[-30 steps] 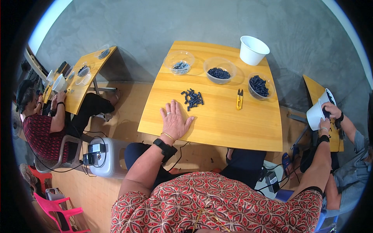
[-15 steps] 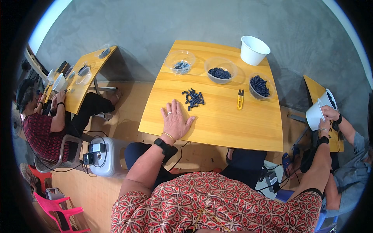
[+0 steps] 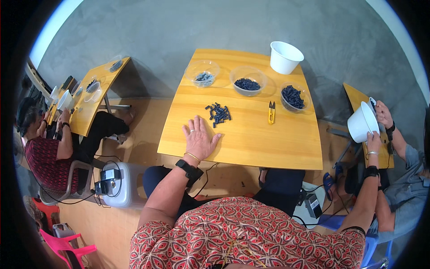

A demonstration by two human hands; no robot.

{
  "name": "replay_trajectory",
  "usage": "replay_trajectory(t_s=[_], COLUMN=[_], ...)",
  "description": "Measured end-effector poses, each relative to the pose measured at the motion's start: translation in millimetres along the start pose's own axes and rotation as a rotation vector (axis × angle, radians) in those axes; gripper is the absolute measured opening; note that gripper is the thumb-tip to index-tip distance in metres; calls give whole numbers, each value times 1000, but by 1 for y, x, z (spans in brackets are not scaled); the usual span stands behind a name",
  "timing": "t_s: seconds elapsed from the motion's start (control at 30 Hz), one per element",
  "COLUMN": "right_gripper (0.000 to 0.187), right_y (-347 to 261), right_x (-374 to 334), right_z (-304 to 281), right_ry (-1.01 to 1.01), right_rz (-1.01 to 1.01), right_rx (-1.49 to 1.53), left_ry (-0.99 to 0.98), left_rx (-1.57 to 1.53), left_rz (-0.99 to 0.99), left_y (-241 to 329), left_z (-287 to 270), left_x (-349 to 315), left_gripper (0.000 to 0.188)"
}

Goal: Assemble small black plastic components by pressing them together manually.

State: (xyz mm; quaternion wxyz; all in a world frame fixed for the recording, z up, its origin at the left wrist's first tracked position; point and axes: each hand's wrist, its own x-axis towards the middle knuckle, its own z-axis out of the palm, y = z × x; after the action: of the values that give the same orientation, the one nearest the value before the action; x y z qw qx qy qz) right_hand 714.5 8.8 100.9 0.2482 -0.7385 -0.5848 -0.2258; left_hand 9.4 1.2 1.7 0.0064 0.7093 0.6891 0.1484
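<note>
My left hand (image 3: 200,141) lies flat on the wooden table (image 3: 251,148), fingers spread and holding nothing. Just beyond its fingertips is a loose pile of small dark pieces (image 3: 219,114). Far out to the right, my right hand (image 3: 373,141) grips the rim of a white tub (image 3: 359,124), tilted beside the neighbouring table. Its inside is hidden from me. A co-worker's hand (image 3: 384,114) holds a second white tub (image 3: 372,104), mostly behind mine. Yellow thread snips (image 3: 271,114) rest on my table.
Clear bowls stand along the far side: one with greyish bits (image 3: 202,71), one with small dark pieces (image 3: 247,83), one with longer dark pieces (image 3: 294,98). A white bucket (image 3: 285,58) occupies the far right corner. Another person (image 3: 49,148) works at a table (image 3: 101,85) on the left.
My right hand and its white tub have risen slightly, and the tub is turned more on its side. The co-worker's hand has moved up too. My left hand stays flat on the table.
</note>
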Motion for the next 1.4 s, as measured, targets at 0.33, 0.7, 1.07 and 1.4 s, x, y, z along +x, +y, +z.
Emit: replay_trajectory(t_s=[0.33, 0.7, 1.07, 1.4], right_gripper=[6, 26, 26, 25], right_y=[-235, -410, -431, -422], right_x=[-38, -115, -130, -76], right_z=[-70, -44, -28, -44], right_ry=[61, -200, -213, -122], right_rz=[-454, -860, -785, -676], right_rx=[479, 687, 763, 792], left_ry=[103, 90, 102, 81], left_rx=[18, -29, -19, -40], left_rz=[22, 9, 21, 20], left_y=[-4, -5, -8, -9], left_z=[4, 5, 7, 1], left_x=[-5, -4, -2, -9], left_gripper=[81, 81, 77, 80])
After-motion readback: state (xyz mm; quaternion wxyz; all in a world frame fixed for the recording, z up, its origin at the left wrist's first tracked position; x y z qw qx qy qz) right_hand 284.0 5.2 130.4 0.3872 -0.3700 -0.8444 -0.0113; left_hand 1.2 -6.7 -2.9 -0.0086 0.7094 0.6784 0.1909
